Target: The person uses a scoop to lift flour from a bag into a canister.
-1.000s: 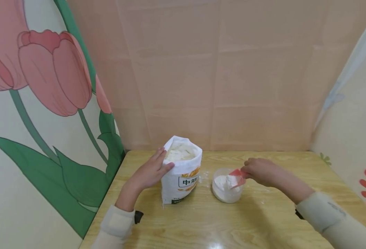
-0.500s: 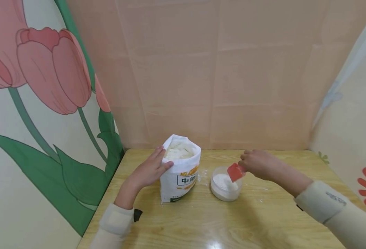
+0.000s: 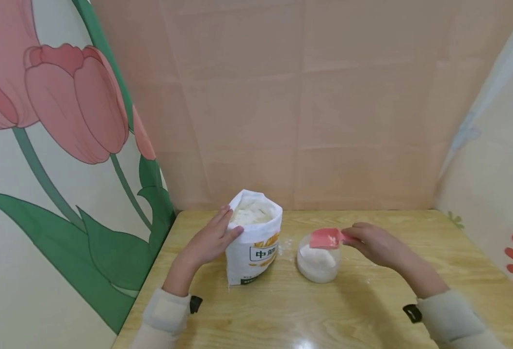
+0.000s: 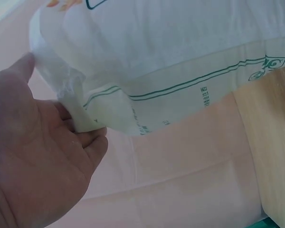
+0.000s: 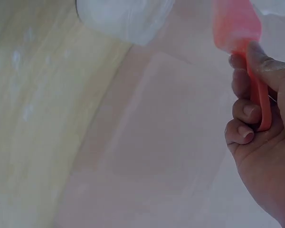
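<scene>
A white flour bag stands upright on the table, its top edge folded back and white flour showing inside. My left hand holds its left side near the rim; in the left wrist view the fingers curl behind the bag's edge. My right hand grips a pink scoop by its handle, fingers curled round it in the right wrist view. The scoop's blade is level above a clear round bowl, which has white flour in it and stands right of the bag.
The wooden table has white flour specks between bag and bowl. A peach-coloured sheet hangs behind the table. Walls with printed flowers stand at left and right.
The scoop, carrying flour at first, tipped down over the bowl and is now turned level above it. The flour in the bowl looks higher. My left hand stays on the bag.
</scene>
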`<state>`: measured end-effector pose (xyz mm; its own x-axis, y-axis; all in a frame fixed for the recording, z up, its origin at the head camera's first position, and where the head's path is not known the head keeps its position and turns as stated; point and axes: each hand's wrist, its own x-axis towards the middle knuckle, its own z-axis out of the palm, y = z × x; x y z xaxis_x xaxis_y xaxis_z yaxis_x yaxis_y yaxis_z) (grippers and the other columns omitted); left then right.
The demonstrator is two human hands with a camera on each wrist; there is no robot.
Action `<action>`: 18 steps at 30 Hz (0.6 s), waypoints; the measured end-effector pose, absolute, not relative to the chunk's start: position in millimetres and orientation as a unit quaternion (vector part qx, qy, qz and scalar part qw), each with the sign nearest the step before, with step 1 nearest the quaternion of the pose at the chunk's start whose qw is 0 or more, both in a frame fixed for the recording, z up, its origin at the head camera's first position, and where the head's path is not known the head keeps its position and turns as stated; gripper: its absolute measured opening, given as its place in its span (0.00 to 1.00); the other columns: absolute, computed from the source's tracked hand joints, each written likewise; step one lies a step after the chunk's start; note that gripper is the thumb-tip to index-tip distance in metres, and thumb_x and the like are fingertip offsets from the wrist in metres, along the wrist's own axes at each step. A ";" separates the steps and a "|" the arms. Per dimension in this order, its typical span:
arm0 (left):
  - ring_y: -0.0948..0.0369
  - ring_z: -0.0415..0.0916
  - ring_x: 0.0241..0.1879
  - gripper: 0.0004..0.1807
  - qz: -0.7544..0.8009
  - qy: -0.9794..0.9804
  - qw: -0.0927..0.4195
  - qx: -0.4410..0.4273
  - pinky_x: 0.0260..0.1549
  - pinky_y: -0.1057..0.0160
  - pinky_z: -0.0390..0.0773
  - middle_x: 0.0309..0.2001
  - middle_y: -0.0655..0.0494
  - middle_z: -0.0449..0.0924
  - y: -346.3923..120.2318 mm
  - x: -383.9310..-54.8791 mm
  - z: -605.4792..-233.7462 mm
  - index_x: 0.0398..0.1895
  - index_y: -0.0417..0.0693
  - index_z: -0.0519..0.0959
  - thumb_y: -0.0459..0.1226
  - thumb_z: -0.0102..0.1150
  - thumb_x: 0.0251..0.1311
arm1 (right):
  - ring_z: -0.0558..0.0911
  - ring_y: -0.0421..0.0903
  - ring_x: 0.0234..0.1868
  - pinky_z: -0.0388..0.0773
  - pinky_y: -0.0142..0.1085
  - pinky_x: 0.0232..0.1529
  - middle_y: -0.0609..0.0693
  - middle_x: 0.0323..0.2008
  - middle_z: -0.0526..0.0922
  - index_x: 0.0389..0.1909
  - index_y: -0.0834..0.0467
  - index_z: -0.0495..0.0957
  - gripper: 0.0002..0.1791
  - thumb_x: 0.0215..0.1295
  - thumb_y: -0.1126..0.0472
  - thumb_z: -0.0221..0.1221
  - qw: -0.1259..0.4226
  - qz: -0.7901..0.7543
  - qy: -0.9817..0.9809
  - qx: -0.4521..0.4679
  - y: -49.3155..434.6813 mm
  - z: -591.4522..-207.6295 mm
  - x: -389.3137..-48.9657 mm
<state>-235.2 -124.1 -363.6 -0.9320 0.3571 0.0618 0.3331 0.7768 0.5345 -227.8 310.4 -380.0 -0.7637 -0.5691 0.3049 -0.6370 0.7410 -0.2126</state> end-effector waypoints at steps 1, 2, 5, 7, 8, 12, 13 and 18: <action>0.56 0.33 0.81 0.51 0.280 0.942 0.020 0.185 0.77 0.48 0.47 0.83 0.53 0.38 -124.1 -235.4 -364.0 0.82 0.45 0.45 0.71 0.33 0.69 | 0.73 0.32 0.29 0.76 0.33 0.30 0.38 0.30 0.79 0.45 0.59 0.86 0.09 0.65 0.63 0.67 0.120 0.170 -0.922 0.326 310.3 -385.0 -227.0; 0.56 0.33 0.81 0.52 0.280 0.942 0.019 0.186 0.77 0.47 0.47 0.83 0.52 0.38 -124.1 -235.5 -364.2 0.82 0.45 0.45 0.71 0.32 0.69 | 0.73 0.31 0.29 0.76 0.33 0.30 0.38 0.31 0.80 0.45 0.60 0.86 0.09 0.65 0.63 0.67 0.130 0.185 -0.918 0.327 310.0 -389.6 -226.4; 0.56 0.33 0.81 0.52 0.279 0.942 0.018 0.186 0.77 0.47 0.48 0.83 0.53 0.38 -124.4 -235.9 -364.9 0.82 0.45 0.46 0.72 0.32 0.69 | 0.73 0.30 0.28 0.77 0.32 0.29 0.37 0.30 0.80 0.44 0.59 0.86 0.08 0.66 0.62 0.67 0.134 0.214 -0.911 0.325 308.9 -398.7 -225.8; 0.56 0.33 0.81 0.52 0.278 0.942 0.017 0.186 0.77 0.48 0.47 0.83 0.53 0.38 -124.2 -236.7 -364.8 0.82 0.44 0.46 0.72 0.32 0.69 | 0.72 0.30 0.27 0.75 0.32 0.28 0.36 0.29 0.80 0.44 0.59 0.86 0.08 0.66 0.61 0.66 0.132 0.218 -0.913 0.317 309.0 -400.2 -226.1; 0.57 0.33 0.81 0.52 0.279 0.942 0.017 0.186 0.77 0.48 0.47 0.83 0.53 0.38 -124.1 -236.8 -364.5 0.82 0.44 0.45 0.72 0.32 0.69 | 0.71 0.30 0.27 0.75 0.31 0.28 0.36 0.28 0.79 0.44 0.59 0.86 0.08 0.66 0.61 0.66 0.130 0.219 -0.915 0.312 309.1 -400.2 -226.2; 0.58 0.32 0.81 0.52 0.282 0.941 0.015 0.188 0.77 0.48 0.47 0.83 0.53 0.38 -122.6 -237.6 -363.5 0.82 0.44 0.46 0.71 0.33 0.69 | 0.75 0.33 0.29 0.78 0.34 0.31 0.39 0.31 0.82 0.46 0.58 0.86 0.09 0.67 0.60 0.66 0.131 0.224 -0.920 0.294 308.6 -394.3 -225.3; 0.57 0.33 0.81 0.52 0.282 0.940 0.016 0.189 0.77 0.48 0.47 0.83 0.53 0.38 -122.3 -237.1 -363.4 0.82 0.44 0.46 0.71 0.33 0.69 | 0.77 0.33 0.30 0.79 0.34 0.32 0.39 0.32 0.83 0.46 0.57 0.86 0.09 0.67 0.60 0.65 0.137 0.228 -0.918 0.294 306.9 -390.7 -224.9; 0.57 0.34 0.81 0.51 0.285 0.940 0.017 0.188 0.77 0.48 0.47 0.82 0.53 0.39 -122.2 -233.8 -365.5 0.82 0.45 0.47 0.71 0.34 0.69 | 0.81 0.37 0.36 0.82 0.39 0.38 0.42 0.38 0.86 0.48 0.56 0.86 0.10 0.69 0.60 0.64 0.161 0.246 -0.905 0.307 287.8 -355.9 -224.1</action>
<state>-233.8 -122.2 -365.5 -0.9284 0.3640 0.0749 0.3442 0.7665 0.5421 -224.1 287.8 -355.9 -0.7593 -0.4767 0.4430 -0.6354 0.6902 -0.3464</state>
